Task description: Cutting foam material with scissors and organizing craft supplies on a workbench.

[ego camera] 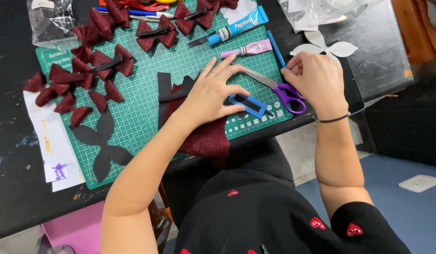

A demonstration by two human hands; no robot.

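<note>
Part of the maroon sheet [206, 136] and the black strip [166, 89] is covered by the left hand [211, 94]. The scissors' blades [255, 76] are partly masked by its fingertips — their tips cannot be seen. What is pinched under the right hand [316, 80] is concealed. Bows [204, 11] beyond are cut off by the top edge.

left hand [212, 94] flat, fingers spread; right hand [316, 80] curled, fingertips pinched

Scissors [279, 89] lie on the cutting mat [147, 94], right of the bows [100, 61], glue tubes [241, 26] behind.
</note>
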